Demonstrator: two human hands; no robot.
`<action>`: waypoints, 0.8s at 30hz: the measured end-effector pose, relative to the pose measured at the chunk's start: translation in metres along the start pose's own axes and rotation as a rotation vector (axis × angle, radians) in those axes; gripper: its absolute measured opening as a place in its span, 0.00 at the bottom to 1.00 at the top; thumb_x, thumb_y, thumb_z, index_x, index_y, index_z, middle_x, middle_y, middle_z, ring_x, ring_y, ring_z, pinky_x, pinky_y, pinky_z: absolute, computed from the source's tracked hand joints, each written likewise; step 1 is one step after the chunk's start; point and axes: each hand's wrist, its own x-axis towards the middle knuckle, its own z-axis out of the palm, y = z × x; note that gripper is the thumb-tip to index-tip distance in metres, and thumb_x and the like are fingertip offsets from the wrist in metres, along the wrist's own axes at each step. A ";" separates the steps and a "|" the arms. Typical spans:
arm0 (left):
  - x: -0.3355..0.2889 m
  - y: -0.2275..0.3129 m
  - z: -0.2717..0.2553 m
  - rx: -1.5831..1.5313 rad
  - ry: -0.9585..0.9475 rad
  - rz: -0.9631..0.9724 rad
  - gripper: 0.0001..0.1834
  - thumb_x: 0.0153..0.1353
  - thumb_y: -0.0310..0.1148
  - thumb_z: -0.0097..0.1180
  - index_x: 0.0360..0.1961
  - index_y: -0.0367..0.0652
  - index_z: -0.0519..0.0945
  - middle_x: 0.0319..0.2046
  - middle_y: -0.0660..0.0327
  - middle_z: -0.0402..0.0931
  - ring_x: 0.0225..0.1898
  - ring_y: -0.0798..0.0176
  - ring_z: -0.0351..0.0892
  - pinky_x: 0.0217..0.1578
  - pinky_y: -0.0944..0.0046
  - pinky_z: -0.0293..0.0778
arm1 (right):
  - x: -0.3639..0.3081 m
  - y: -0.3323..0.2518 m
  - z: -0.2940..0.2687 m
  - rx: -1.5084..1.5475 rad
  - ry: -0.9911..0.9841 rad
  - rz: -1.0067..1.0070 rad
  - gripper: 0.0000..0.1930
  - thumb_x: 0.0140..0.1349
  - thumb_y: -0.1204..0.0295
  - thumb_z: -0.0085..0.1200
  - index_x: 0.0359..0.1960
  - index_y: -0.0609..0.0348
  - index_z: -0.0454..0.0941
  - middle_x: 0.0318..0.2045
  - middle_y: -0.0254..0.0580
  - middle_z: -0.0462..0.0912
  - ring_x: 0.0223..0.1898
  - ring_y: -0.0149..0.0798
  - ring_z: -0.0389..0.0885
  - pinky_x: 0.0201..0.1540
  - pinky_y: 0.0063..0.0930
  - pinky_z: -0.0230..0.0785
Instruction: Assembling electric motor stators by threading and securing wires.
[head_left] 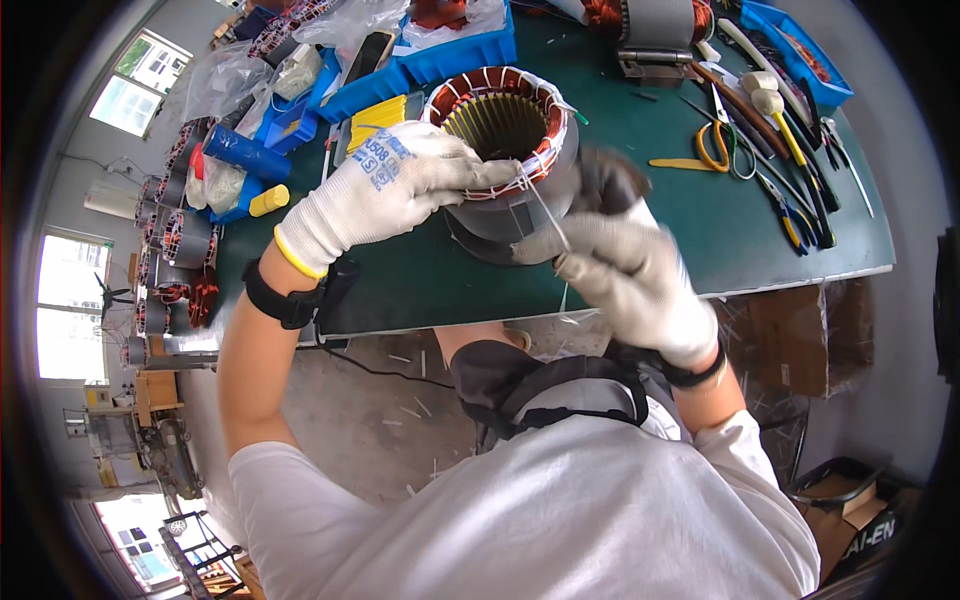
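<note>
A motor stator (487, 214) stands upright on the green bench, a dark grey cylinder with yellow slot liners inside. White cord is laced round the red-brown winding ring (552, 107) at its top. My left hand (415, 172), in a white knit glove, is closed on the near side of that ring, its fingertips pressed at the lacing. From there a white lacing cord (545, 213) runs taut down to my right hand (628, 272). That gloved hand is closed round the cord, slightly smeared by motion. Behind it, a dark blurred shape (612, 182) cannot be made out.
Scissors (713, 147), pliers (798, 228), a yellow-handled mallet (778, 112) and other tools lie on the right. Blue bins (460, 52) and yellow strips (375, 122) are at the back left. Another stator (660, 25) sits at the far edge. The bench's front edge (420, 322) is near me.
</note>
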 end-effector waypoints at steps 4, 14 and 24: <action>-0.005 -0.016 0.016 0.123 0.162 0.104 0.26 0.56 0.26 0.61 0.57 0.61 0.83 0.37 0.63 0.80 0.41 0.53 0.80 0.45 0.55 0.75 | 0.027 0.050 0.016 1.424 0.034 0.414 0.15 0.74 0.64 0.47 0.45 0.65 0.79 0.26 0.31 0.76 0.19 0.21 0.60 0.23 0.16 0.52; -0.006 -0.016 0.020 0.221 0.187 0.133 0.27 0.52 0.24 0.62 0.53 0.64 0.85 0.31 0.64 0.77 0.35 0.57 0.79 0.37 0.58 0.76 | -0.013 0.000 -0.006 1.003 0.114 0.696 0.16 0.67 0.66 0.51 0.37 0.70 0.82 0.19 0.27 0.72 0.19 0.19 0.61 0.22 0.17 0.52; -0.005 -0.011 0.015 0.024 0.181 0.082 0.22 0.49 0.28 0.68 0.48 0.51 0.86 0.36 0.61 0.82 0.38 0.52 0.80 0.42 0.56 0.75 | -0.055 0.040 0.012 0.840 0.099 0.706 0.12 0.68 0.69 0.50 0.38 0.67 0.83 0.27 0.31 0.80 0.23 0.18 0.63 0.26 0.17 0.56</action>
